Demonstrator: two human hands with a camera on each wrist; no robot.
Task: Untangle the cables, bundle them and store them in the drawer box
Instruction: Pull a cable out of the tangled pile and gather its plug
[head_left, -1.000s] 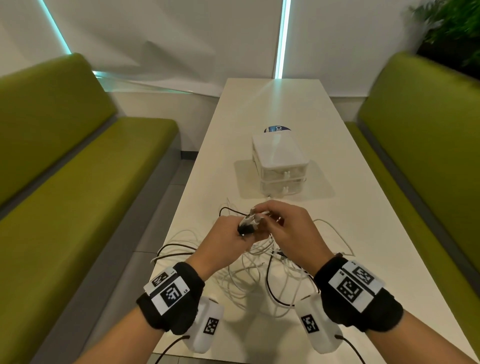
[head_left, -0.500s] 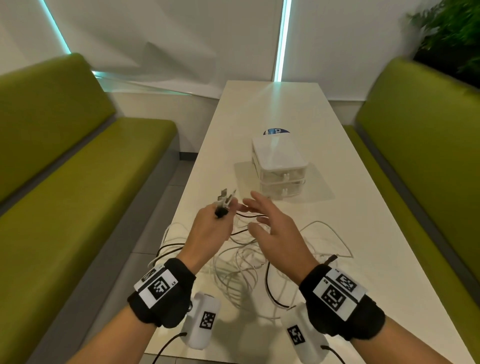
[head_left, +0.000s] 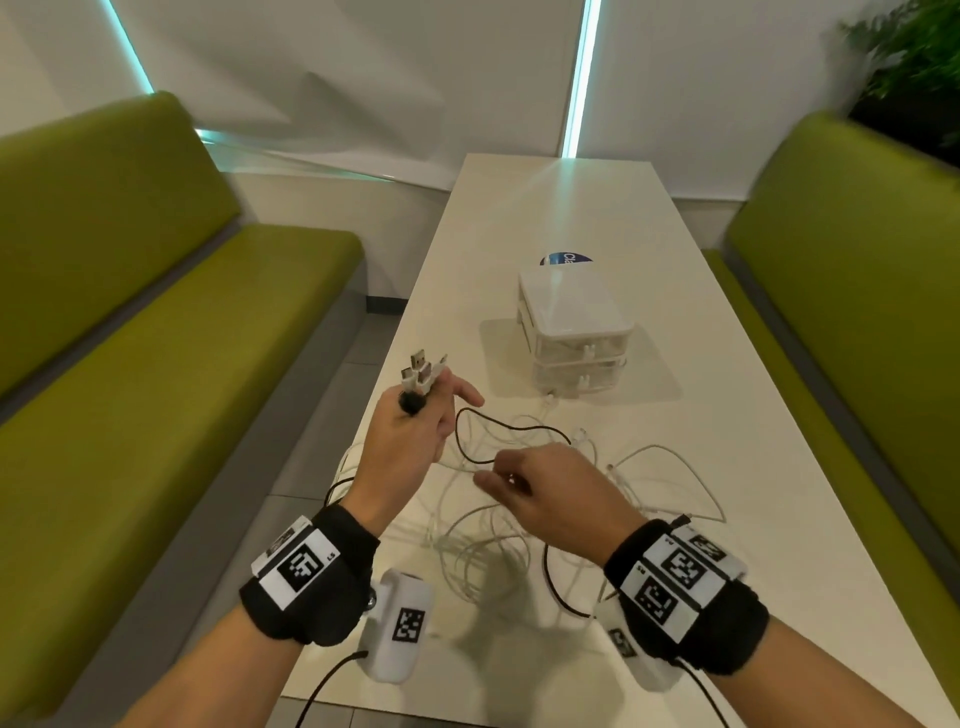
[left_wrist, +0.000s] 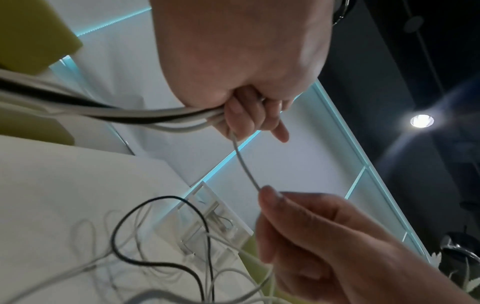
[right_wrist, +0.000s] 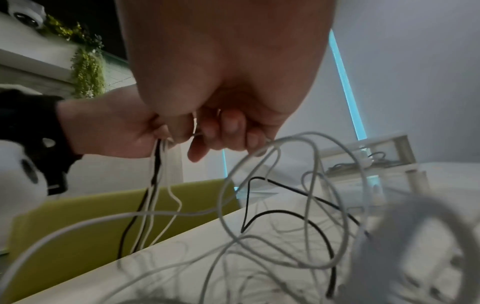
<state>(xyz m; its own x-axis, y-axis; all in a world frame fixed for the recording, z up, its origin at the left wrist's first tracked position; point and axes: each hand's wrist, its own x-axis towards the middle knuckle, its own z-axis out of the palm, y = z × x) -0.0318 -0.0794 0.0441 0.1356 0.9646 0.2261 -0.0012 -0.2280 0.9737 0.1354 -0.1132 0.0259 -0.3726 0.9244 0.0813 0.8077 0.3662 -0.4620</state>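
Note:
My left hand is raised over the table's left edge and grips a bunch of cable ends, whose plugs stick up above its fingers. In the left wrist view the white and black cables run out of its fist. My right hand is lower and to the right, pinching one thin white cable that leads up to the left hand. The tangle of white cables and one black cable lies on the table beneath both hands. The white drawer box stands behind, drawers closed.
The long white table runs away from me between two green benches. A round blue sticker lies behind the drawer box. A plant stands at the far right.
My left hand has lifted the gathered plug ends up and to the left. My right hand let go of them, opened, then dropped and pinched a white cable below.

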